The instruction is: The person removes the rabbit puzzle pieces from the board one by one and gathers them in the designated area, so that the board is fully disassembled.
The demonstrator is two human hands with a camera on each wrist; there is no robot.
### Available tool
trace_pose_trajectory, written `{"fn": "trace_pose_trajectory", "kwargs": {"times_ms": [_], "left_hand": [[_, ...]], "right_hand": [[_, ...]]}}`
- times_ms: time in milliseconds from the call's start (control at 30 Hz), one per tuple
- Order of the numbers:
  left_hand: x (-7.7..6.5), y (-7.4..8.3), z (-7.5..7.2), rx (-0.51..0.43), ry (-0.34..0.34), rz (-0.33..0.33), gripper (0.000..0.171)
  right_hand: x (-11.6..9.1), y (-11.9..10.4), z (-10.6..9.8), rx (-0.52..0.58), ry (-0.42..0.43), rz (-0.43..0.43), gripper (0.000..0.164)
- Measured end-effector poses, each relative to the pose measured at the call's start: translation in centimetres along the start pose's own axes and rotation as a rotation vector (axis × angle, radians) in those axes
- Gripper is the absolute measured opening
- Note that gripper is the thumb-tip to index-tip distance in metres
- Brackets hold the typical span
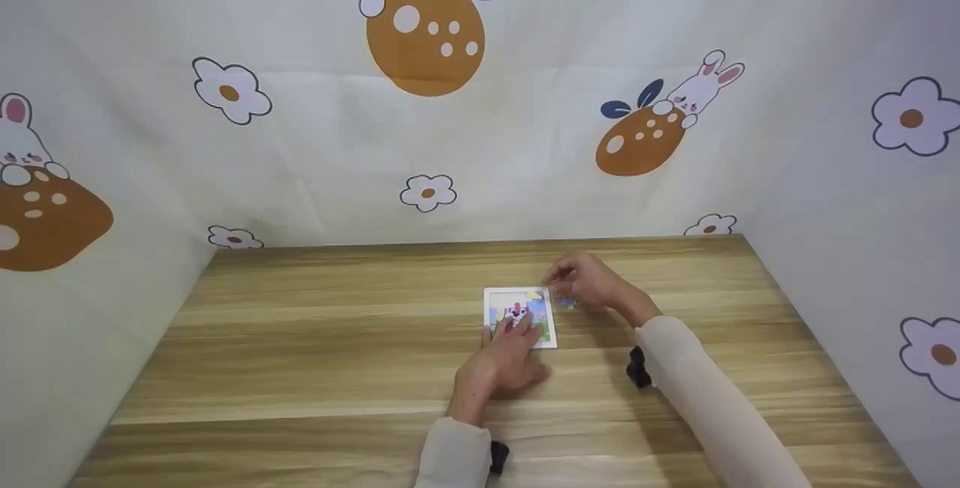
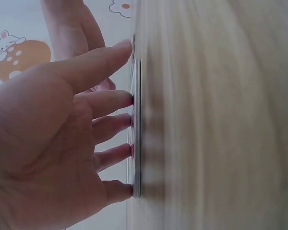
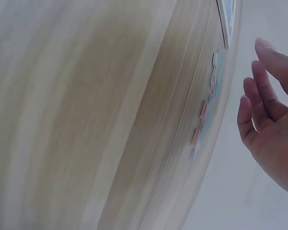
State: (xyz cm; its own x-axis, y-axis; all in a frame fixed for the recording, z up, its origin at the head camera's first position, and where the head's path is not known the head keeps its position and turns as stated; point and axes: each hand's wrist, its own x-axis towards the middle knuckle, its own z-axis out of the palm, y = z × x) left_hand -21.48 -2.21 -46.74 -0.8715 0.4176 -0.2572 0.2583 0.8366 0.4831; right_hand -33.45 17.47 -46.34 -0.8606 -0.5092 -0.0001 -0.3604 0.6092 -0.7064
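Observation:
A small jigsaw puzzle in a white frame [image 1: 553, 323] lies on the table, showing a cartoon animal picture. In its upper part there is a pale stretch with no picture. My left hand [image 1: 506, 360] rests its fingertips on the puzzle, and the left wrist view shows these fingers [image 2: 113, 127] spread and nearly straight along it. Off the frame's upper right corner, my right hand [image 1: 592, 282] hovers above loose puzzle pieces [image 1: 568, 303]. In the right wrist view its fingers [image 3: 266, 103] are loosely bent, with no piece visible between them.
The wood-grain table [image 1: 315, 345] reaches back to a cloth wall [image 1: 315, 136] printed with rabbits and flowers. Several loose pieces [image 3: 209, 110] lie flat in a cluster beside the frame. Black objects [image 1: 637, 368] sit at both wrists.

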Motion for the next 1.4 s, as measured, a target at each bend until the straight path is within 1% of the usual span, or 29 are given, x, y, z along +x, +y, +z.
{"fn": "trace_pose_trajectory", "kwargs": {"times_ms": [167,400,600,767,1000,1167,1300,1400], "left_hand": [[-0.1,-0.1,0.0,-0.006,-0.003,0.009,0.069],[-0.1,-0.1,-0.1,0.01,-0.005,0.007,0.069],[-0.2,-0.1,-0.1,0.041,-0.001,0.013,0.07],[-0.3,0.0,-0.1,0.043,0.01,0.015,0.07],[-0.3,-0.1,-0.1,0.038,0.002,0.013,0.07],[-0.4,0.0,-0.1,0.031,0.002,0.014,0.07],[-0.4,0.0,-0.1,0.033,0.007,0.017,0.07],[-0.4,0.0,-0.1,0.035,0.006,0.016,0.07]], "right_hand": [[0.3,-0.4,0.7,-0.006,-0.037,-0.023,0.013],[0.7,-0.8,1.5,-0.017,-0.067,-0.01,0.014],[0.9,-0.9,2.0,-0.058,-0.094,-0.068,0.014],[1.1,-1.0,2.3,-0.08,-0.104,-0.073,0.016],[1.5,-1.0,2.5,-0.088,-0.114,-0.207,0.015],[1.4,-0.8,2.6,-0.08,-0.107,-0.207,0.018],[1.3,-0.6,2.7,-0.071,-0.089,-0.186,0.018],[1.2,-0.6,2.8,-0.084,-0.077,-0.167,0.017]]}}
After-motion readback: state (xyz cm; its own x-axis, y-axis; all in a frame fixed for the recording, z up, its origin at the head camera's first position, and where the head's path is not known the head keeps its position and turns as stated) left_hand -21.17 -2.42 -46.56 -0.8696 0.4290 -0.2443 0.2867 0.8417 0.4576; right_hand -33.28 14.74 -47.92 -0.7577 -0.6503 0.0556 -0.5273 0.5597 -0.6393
